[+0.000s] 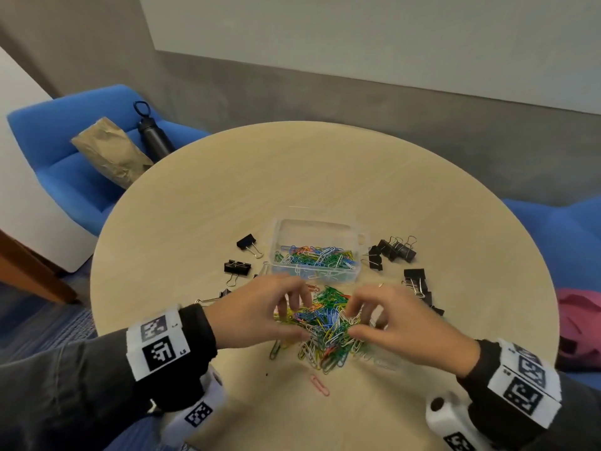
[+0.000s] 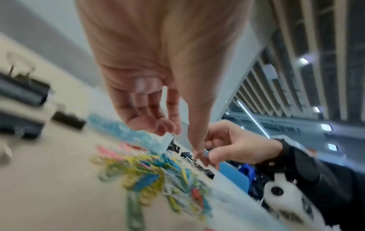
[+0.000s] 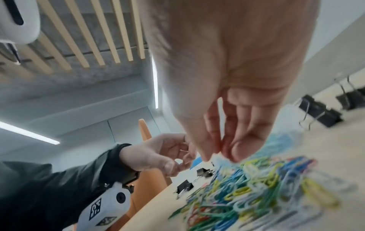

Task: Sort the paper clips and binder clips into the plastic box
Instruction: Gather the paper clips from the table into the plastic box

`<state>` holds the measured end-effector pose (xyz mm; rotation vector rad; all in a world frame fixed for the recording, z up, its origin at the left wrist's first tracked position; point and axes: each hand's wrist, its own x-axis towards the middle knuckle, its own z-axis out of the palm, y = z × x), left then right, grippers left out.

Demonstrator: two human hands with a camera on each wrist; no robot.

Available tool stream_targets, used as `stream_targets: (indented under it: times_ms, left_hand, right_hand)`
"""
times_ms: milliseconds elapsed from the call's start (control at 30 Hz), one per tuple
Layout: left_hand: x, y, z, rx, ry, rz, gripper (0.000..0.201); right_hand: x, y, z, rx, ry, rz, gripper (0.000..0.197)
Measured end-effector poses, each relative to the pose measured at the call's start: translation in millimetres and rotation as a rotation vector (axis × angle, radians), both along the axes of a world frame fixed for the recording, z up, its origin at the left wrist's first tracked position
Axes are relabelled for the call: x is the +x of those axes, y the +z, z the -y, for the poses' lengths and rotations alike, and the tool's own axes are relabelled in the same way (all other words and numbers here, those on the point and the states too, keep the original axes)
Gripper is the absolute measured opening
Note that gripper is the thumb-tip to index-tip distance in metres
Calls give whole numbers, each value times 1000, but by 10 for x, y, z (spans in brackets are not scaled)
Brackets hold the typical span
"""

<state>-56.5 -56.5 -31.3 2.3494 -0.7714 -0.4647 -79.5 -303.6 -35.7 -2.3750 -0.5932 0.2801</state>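
A clear plastic box [image 1: 357, 252] near the table's middle holds coloured paper clips. In front of it lies a loose pile of coloured paper clips [image 1: 325, 333] [image 2: 158, 176] [image 3: 256, 187]. My left hand [image 1: 300, 317] [image 2: 183, 143] hovers at the pile's left side and my right hand [image 1: 356, 323] [image 3: 221, 154] at its right, both with fingers loosely curled downward. The wrist views show nothing held in either. Black binder clips lie left of the box [image 1: 246, 244] and right of it [image 1: 395, 249] [image 3: 324, 112].
One pink paper clip [image 1: 320, 384] lies alone near the front edge of the round beige table [image 1: 227, 190]. A blue chair [image 1: 58, 135] at the back left carries a brown paper bag [image 1: 110, 151] and a black bottle [image 1: 153, 131]. Something pink [image 1: 582, 323] sits off the table's right.
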Motion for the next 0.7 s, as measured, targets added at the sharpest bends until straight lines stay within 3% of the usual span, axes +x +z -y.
stream_targets:
  times_ms: [133,233,333,600,700]
  left_hand:
    - [-18,-87,24,317,-84,87,92]
    - [-22,-205,138,365,-104,126,114]
    - [29,-221,275,409,-109,212,107]
    - [153,-109,435,418,-70,298,42]
    - [170,-103,404,376,-54,318,34]
  right_hand:
    - [48,9,47,-392,-3,-23,91]
    - [50,-85,-44,-467,28,-26,115]
    - [100,-154,-164,-467,54,28,104]
    - [235,-97,-227,-389,-31,90,41]
    - [260,-43,-172,-371,-77,79,30]
